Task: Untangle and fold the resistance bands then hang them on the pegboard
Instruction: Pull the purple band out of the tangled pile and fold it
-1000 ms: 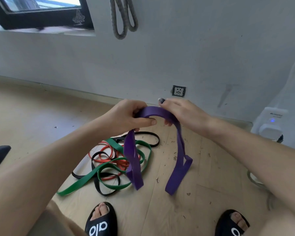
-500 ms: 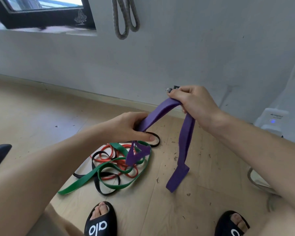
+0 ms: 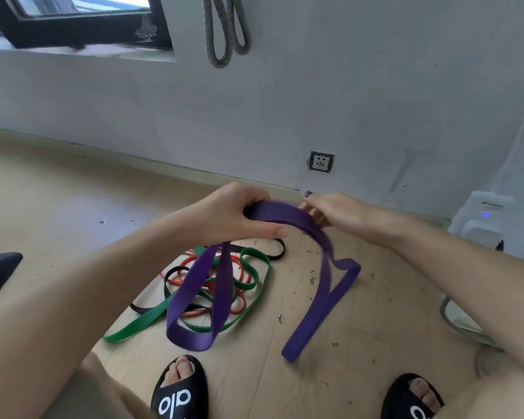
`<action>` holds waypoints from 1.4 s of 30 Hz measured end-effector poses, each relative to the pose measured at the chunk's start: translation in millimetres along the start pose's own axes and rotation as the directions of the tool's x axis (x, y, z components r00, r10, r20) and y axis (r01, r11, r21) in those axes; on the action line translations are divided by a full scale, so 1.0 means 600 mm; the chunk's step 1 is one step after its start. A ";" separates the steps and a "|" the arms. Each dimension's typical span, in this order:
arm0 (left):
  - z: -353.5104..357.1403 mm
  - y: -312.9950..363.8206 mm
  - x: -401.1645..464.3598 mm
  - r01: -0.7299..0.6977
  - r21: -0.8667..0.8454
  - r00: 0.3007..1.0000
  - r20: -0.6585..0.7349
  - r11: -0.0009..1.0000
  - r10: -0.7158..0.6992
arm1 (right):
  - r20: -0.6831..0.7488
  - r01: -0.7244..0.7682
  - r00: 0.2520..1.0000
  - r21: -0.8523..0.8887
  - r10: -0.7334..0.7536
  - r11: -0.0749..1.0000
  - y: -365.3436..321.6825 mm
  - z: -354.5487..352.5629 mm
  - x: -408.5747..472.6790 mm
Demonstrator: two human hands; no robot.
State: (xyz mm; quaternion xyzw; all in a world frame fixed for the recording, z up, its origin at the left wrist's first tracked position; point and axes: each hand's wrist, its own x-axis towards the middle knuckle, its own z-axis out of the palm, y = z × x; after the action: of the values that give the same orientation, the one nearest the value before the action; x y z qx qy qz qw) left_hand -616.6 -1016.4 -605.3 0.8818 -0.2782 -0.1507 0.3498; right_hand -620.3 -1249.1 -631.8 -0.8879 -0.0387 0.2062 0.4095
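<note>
The purple band (image 3: 288, 217) hung between your hands above the floor pile: left hand (image 3: 230, 216) gripped it, right hand (image 3: 339, 211) pinched it; you needed even, flat loops

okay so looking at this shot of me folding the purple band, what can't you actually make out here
All in the head view:
- Pegboard: not in view; the grey loops on the wall are cut off by the top edge.
- Right hand: its fingers lie behind the purple band, so the grip is unclear.
- Floor pile: the black band and red band are partly covered by the green band.
</note>
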 end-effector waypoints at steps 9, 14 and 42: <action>0.011 0.011 -0.004 -0.012 0.022 0.998 0.057 1.000 0.011 | -0.048 0.291 0.955 -0.035 -0.292 0.956 -0.053 0.056 -0.016; 0.008 -0.030 -0.005 0.081 0.088 0.994 0.072 0.993 -0.087 | -0.221 0.365 0.912 0.057 -0.344 0.929 -0.069 0.027 -0.013; -0.008 -0.033 -0.004 0.030 -0.036 0.993 0.113 0.999 -0.025 | -0.056 0.224 0.974 0.380 -0.219 0.897 -0.058 0.025 -0.021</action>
State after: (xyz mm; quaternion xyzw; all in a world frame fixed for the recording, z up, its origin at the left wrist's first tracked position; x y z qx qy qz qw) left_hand -608.8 -1000.3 -615.9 0.8689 -0.2824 -0.2101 0.3481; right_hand -634.5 -1218.2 -610.4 -0.7813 -0.0959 0.1569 0.5965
